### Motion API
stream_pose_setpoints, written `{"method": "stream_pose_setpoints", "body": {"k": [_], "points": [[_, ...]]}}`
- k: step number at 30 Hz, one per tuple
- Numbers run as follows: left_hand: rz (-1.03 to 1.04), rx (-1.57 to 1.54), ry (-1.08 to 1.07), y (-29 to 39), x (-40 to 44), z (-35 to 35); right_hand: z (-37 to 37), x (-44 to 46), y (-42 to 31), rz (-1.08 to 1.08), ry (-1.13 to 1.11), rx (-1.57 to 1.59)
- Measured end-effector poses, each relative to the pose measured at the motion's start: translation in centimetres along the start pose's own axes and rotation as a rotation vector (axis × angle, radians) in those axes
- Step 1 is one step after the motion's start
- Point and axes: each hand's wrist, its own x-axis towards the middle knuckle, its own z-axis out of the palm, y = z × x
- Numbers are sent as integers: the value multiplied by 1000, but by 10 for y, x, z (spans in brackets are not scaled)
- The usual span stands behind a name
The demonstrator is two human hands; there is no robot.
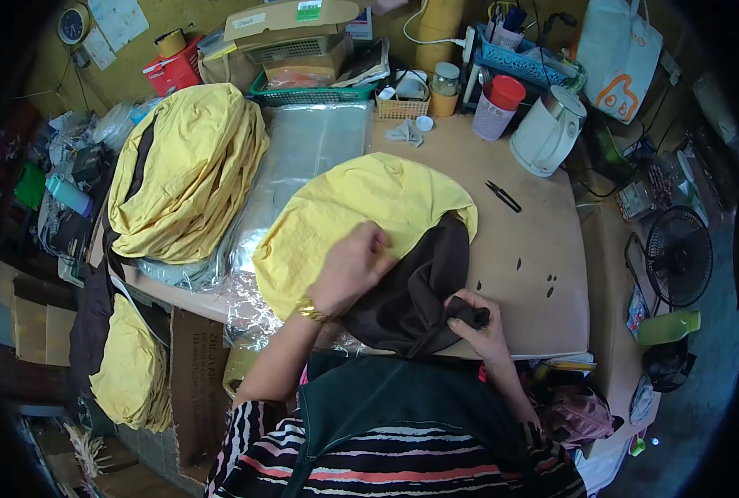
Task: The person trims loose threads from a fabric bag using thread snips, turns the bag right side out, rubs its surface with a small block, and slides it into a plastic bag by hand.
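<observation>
Head view: rounded yellow fabric piece [361, 197], dark-brown cloth panel [411, 290] on tan bench [544, 319].
Right hand [486, 339] grips panel's bunched near-right end; left hand [353, 267] curled over fabric, can't tell if gripping.

The right hand [484, 339] grips a bunched end of dark cloth [423, 278]. The left hand [351, 267] is over the adjoining yellow cloth [365, 195]. Black snips [503, 197] lie on the table [544, 236].

White kettle [542, 137] beside pink basket [490, 122], black fan [679, 256] rightward.
</observation>
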Motion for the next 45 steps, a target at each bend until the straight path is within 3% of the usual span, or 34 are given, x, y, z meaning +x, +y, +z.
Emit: {"method": "stream_pose_setpoints", "body": {"k": [1,3,7,9,13,15,16,19,21,22,24,25,28,30,31,33,34,35,37,38,39,41,45], "points": [[3,-3,0,-7,1,16,-2,-5,1,0,2,-4],[108,313,-24,-14,-4,41,-5,-14,2,16,78,17],[101,509,-47,-22,-5,48,-4,-29,17,92,177,118],[81,551,-64,-31,-6,51,-3,-30,20,102,218,316],[6,619,-135,-27,1,30,0,-29,20,100,196,333],[138,516,66,2,7,-4,13,-20,6,-40,229,526],[266,406,218,24,11,-24,18,-6,-8,-245,193,322],[424,380,214,63,15,-47,28,45,-22,-721,55,-357],[444,-8,0,88,12,-58,40,87,-13,-1122,199,-649],[464,0,1,98,12,-62,40,105,-3,-980,98,-622],[662,217,-218,112,8,-63,37,139,11,-664,-34,-562],[649,292,-258,117,3,-55,32,151,14,-522,-50,-531],[672,406,-148,112,1,-47,18,170,-2,-470,6,-573],[657,81,-238,102,6,-60,7,179,-16,-474,53,-635],[658,85,-244,104,4,-60,1,183,-22,-476,73,-672],[782,89,-573,114,-7,-51,-8,191,-32,-476,108,-746],[828,205,-413,117,-14,-45,-12,195,-38,-482,123,-793],[828,206,-410,117,-15,-44,-16,198,-45,-494,144,-844],[684,145,483,113,-15,-40,-25,204,-59,-517,186,-972],[776,95,581,99,-18,-30,-30,207,-67,-530,207,-1059],[778,100,579,91,-13,-22,-34,211,-76,-547,232,-1137],[780,93,95,81,-6,4,-42,217,-92,-565,260,-1331],[209,621,240,50,20,-37,-46,218,-124,-515,131,-1729]]}}
